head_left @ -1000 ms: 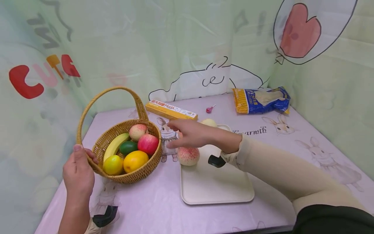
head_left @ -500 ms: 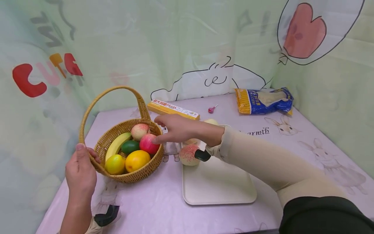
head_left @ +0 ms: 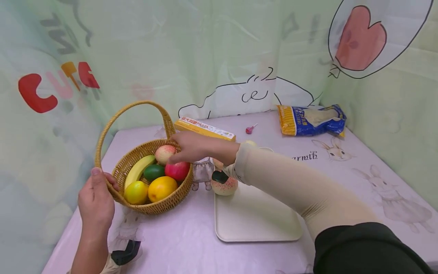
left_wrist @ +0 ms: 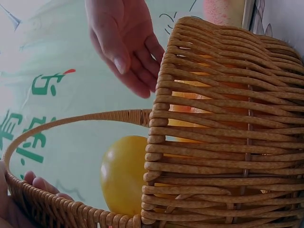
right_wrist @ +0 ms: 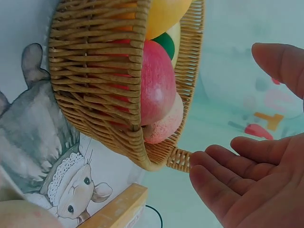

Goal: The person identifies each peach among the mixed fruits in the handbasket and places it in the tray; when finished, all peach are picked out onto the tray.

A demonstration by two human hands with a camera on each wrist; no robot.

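Note:
A wicker basket [head_left: 159,205] with a tall arched handle stands on the left of the table, tipped a little toward me. My left hand [head_left: 97,198] grips it where the handle meets the rim, thumb on top. Inside lie a banana [head_left: 138,169], a dark green fruit [head_left: 154,172], a yellow-green fruit [head_left: 136,192], an orange-yellow fruit [head_left: 162,189], a peach [head_left: 165,154] and a red apple [head_left: 178,171]. My right hand [head_left: 193,146] hovers over the basket's right rim by the peach and apple. In the right wrist view its fingers [right_wrist: 228,175] are spread and hold nothing.
Right of the basket, a cream tray [head_left: 258,220] carries a speckled peach [head_left: 224,187] and other round fruit, partly behind my forearm. Farther back lie a pasta box [head_left: 205,129], a lollipop [head_left: 249,129] and a blue-and-yellow pasta bag [head_left: 311,120]. A printed curtain [head_left: 219,57] encloses the table.
My right hand has moved left from above the tray to the basket's right rim, over the apple and peach. The left hand keeps its grip on the basket. The view has shifted slightly.

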